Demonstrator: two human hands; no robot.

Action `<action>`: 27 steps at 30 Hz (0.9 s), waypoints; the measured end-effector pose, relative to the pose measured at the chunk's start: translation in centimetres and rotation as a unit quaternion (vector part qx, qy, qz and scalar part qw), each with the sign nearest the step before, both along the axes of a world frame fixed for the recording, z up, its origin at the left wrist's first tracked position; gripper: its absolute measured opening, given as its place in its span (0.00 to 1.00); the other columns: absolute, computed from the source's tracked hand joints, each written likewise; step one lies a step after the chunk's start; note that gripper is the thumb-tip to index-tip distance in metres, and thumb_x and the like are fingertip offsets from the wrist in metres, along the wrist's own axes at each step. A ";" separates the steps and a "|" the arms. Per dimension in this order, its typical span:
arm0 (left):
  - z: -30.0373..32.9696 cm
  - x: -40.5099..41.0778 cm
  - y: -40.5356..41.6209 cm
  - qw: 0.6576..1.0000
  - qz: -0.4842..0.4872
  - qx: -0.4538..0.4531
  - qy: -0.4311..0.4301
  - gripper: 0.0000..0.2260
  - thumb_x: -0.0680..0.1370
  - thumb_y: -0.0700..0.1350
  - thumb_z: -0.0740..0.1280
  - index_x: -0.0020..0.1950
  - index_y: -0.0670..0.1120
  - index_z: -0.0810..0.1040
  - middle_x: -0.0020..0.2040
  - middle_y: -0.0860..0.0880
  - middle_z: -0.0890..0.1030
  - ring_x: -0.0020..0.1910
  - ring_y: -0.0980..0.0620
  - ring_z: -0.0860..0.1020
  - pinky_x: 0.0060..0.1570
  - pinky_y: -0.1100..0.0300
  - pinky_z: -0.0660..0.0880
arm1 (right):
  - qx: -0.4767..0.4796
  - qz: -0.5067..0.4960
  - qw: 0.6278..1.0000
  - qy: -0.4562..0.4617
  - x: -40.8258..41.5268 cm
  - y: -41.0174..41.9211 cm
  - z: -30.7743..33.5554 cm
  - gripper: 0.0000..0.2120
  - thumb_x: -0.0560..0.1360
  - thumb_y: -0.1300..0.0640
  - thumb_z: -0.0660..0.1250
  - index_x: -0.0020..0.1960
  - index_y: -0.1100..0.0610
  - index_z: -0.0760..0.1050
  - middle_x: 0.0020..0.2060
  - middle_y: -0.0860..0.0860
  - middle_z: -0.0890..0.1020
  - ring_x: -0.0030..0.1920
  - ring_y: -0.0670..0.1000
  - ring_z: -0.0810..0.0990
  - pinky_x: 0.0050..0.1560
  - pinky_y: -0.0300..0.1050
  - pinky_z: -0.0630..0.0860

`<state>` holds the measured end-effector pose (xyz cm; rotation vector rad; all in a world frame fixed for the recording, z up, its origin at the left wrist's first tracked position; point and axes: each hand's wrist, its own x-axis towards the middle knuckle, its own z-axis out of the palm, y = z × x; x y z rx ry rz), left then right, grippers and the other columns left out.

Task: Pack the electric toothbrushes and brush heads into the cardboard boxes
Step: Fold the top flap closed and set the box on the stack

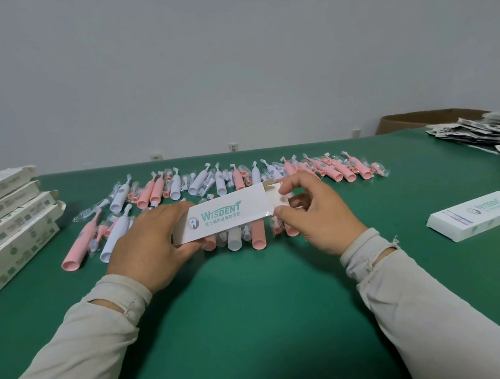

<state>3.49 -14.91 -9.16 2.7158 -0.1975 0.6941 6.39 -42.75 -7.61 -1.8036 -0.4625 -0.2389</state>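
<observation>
Wisdent carton (221, 219) gripped by left hand (148, 245); end flap (271, 188) pinched by right hand (315, 212). Flap best opened fully, carton steadied, before toothbrush insertion.

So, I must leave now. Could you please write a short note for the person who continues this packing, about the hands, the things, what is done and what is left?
Left hand grips the near end of the white Wisdent box, held above the green table.
Right hand pinches the flaps at the box's open far end.
Whether the box is filled cannot be seen.
Pink and white toothbrushes and bagged brush heads lie loose in rows behind the box.
Stacked boxes sit at the left, one box lies at the right.
Left: most of the brushes are not yet boxed.
</observation>
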 end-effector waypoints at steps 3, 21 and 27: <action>-0.1 0.0 -0.1 1.000 -0.003 0.000 -0.002 0.26 0.71 0.58 0.75 0.67 0.59 0.72 0.52 0.57 0.77 0.49 0.52 0.71 0.45 0.51 0.75 | 0.000 0.014 1.000 -0.019 0.0 -0.1 0.0 0.22 0.75 0.63 0.70 0.61 0.41 0.73 0.54 0.42 0.77 0.35 0.47 0.77 0.36 0.40 0.77; -0.1 0.1 -0.3 1.000 -0.003 -0.028 0.005 0.27 0.70 0.58 0.75 0.67 0.57 0.73 0.52 0.58 0.77 0.51 0.51 0.73 0.47 0.50 0.75 | -0.104 -0.021 0.987 -0.118 -0.9 1.2 0.0 0.18 0.81 0.61 0.63 0.69 0.51 0.76 0.58 0.48 0.77 0.59 0.37 0.72 0.56 0.23 0.65; -0.1 0.0 -0.2 0.999 0.011 -0.028 -0.022 0.26 0.70 0.55 0.76 0.66 0.57 0.73 0.50 0.58 0.75 0.50 0.51 0.72 0.45 0.52 0.72 | 0.005 -0.055 0.993 -0.107 -1.0 1.5 0.0 0.12 0.76 0.55 0.66 0.53 0.38 0.74 0.51 0.34 0.79 0.45 0.37 0.77 0.47 0.40 0.75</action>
